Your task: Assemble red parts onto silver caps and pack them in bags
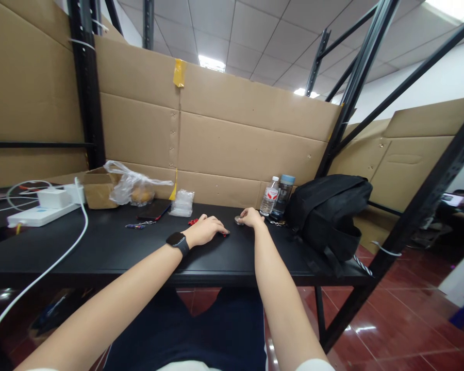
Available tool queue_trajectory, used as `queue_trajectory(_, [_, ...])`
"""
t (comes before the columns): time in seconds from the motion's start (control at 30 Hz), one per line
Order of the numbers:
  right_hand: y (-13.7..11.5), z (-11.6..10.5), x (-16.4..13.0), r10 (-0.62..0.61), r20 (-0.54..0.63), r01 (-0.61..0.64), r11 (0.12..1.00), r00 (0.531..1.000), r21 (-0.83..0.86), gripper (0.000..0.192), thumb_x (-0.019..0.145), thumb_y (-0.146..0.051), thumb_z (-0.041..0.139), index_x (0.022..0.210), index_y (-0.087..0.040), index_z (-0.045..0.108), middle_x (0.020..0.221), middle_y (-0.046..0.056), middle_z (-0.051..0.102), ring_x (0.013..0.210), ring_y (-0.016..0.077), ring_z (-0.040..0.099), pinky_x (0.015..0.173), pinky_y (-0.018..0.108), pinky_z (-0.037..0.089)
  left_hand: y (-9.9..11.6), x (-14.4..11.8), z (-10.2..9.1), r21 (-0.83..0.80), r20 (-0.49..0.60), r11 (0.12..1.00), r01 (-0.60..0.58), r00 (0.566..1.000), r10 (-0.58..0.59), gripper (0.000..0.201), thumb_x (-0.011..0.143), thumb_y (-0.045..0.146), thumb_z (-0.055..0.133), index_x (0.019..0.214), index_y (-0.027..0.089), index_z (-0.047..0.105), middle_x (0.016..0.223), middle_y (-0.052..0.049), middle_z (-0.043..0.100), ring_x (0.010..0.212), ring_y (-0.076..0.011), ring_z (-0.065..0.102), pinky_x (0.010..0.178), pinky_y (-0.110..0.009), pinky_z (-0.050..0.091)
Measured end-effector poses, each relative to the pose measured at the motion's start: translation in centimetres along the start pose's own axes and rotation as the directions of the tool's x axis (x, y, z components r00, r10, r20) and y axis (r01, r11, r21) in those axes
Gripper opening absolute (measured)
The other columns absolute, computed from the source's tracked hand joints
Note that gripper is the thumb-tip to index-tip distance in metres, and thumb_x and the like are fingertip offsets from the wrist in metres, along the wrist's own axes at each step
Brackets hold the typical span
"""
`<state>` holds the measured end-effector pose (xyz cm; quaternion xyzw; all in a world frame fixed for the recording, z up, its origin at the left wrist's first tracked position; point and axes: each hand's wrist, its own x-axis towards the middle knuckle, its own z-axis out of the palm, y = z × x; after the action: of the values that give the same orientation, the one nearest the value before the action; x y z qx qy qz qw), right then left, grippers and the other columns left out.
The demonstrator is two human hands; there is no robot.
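Red tool (193, 221) under left grip (204, 231)

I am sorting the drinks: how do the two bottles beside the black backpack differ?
The clear bottle is shorter, with a white cap and red label; the dark bottle is taller, with a light blue cap. The clear bottle stands nearer the right hand. Both stand upright on the black table.

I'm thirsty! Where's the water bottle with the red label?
In the head view, the water bottle stands on the black table, right of the right hand, touching a darker blue-capped bottle beside the black backpack.
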<state>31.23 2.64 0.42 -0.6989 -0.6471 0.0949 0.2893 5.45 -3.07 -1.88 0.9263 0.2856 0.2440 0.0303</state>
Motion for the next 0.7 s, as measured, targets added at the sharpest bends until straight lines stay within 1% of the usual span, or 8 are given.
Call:
queue_trajectory(0.2, [0.2,-0.2,0.4,0.08,-0.013,-0.08,0.997,0.997,0.005,0.024,0.052,-0.024,0.092,0.068,-0.023,0.073,0.091,0.009,0.076,0.106,0.0341,0.066,0.102,0.056,0.04,0.4,0.1,-0.3,0.128,-0.03,0.989,0.067,0.998,-0.064,0.023,0.094,0.028,0.056,0.091,0.03,0.079,0.099,-0.006,0.077,0.105,-0.0265,0.06,0.091,-0.038,0.032])
queue_trajectory(0.27, [-0.2,-0.2,0.3,0.018,-0.036,-0.018,1.0,0.999,0.022,0.025,0.056,-0.023,0.09,0.076,-0.023,0.075,0.098,0.008,0.076,0.108,0.0332,0.065,0.102,0.055,0.041,0.6,0.1,-0.4,0.162,-0.033,0.984,0.078,0.997,-0.073,0.018,0.092,0.027,0.06,0.084,0.027,0.077,0.096,-0.006,0.077,0.103,-0.0268,0.061,0.09,-0.038,0.032])
queue_trajectory(0.33, [-0.9,-0.1,-0.1,-0.126,-0.026,0.128,0.985,0.992,0.114,0.025,0.063,-0.024,0.087,0.087,-0.023,0.076,0.103,0.008,0.075,0.107,0.0289,0.066,0.1,0.048,0.045,0.7,0.2,-0.3,0.186,-0.034,0.979,0.088,0.996,-0.083,0.018,0.092,0.027,0.061,0.081,0.025,0.074,0.094,-0.007,0.076,0.102,-0.0269,0.061,0.09,-0.038,0.032])
queue_trajectory(0.4, [-1.9,0.1,-0.6,-0.306,0.084,0.272,0.92,0.948,0.281,0.025,0.07,-0.026,0.083,0.093,-0.02,0.075,0.102,0.007,0.075,0.102,0.024,0.068,0.094,0.04,0.051,0.6,0.2,-0.1,0.203,-0.045,0.973,0.111,0.994,-0.103,0.019,0.093,0.028,0.058,0.082,0.024,0.073,0.094,-0.007,0.076,0.1,-0.027,0.062,0.09,-0.039,0.032])
queue_trajectory(0.43, [-2.4,0.3,-1.0,-0.389,0.167,0.306,0.874,0.906,0.376,0.027,0.073,-0.03,0.082,0.097,-0.02,0.075,0.103,0.007,0.074,0.099,0.0224,0.068,0.089,0.036,0.053,0.4,0.2,-0.1,0.204,-0.064,0.97,0.133,0.99,-0.123,0.02,0.095,0.028,0.056,0.084,0.024,0.073,0.094,-0.008,0.077,0.099,-0.027,0.063,0.09,-0.039,0.033])
queue_trajectory(0.53, [-4.2,1.2,-2.2,-0.551,0.326,0.296,0.757,0.768,0.583,0.048,0.071,-0.039,0.085,0.114,-0.022,0.071,0.116,0.007,0.071,0.101,0.0205,0.067,0.082,0.031,0.055,-0.3,0.2,-0.3,0.149,-0.173,0.958,0.244,0.96,-0.218,0.023,0.098,0.028,0.05,0.093,0.023,0.072,0.099,-0.008,0.077,0.1,-0.0274,0.066,0.092,-0.041,0.035])
queue_trajectory(0.6, [-5.4,2.1,-2.9,-0.599,0.278,0.313,0.694,0.751,0.649,0.06,0.064,-0.038,0.091,0.118,-0.022,0.069,0.118,0.007,0.07,0.104,0.0199,0.066,0.086,0.03,0.055,-0.8,0.3,-0.7,0.067,-0.259,0.943,0.325,0.919,-0.298,0.024,0.099,0.03,0.048,0.098,0.023,0.071,0.101,-0.007,0.078,0.101,-0.0277,0.068,0.092,-0.041,0.037])
queue_trajectory(0.7, [-6.7,3.5,-3.2,-0.626,0.175,0.345,0.617,0.76,0.707,0.055,0.061,-0.036,0.092,0.109,-0.02,0.071,0.11,0.006,0.071,0.103,0.0201,0.065,0.092,0.033,0.053,-1.2,0.4,-1.5,-0.085,-0.355,0.924,0.374,0.855,-0.379,0.024,0.098,0.031,0.049,0.103,0.022,0.07,0.101,-0.007,0.079,0.099,-0.0267,0.071,0.09,-0.039,0.043])
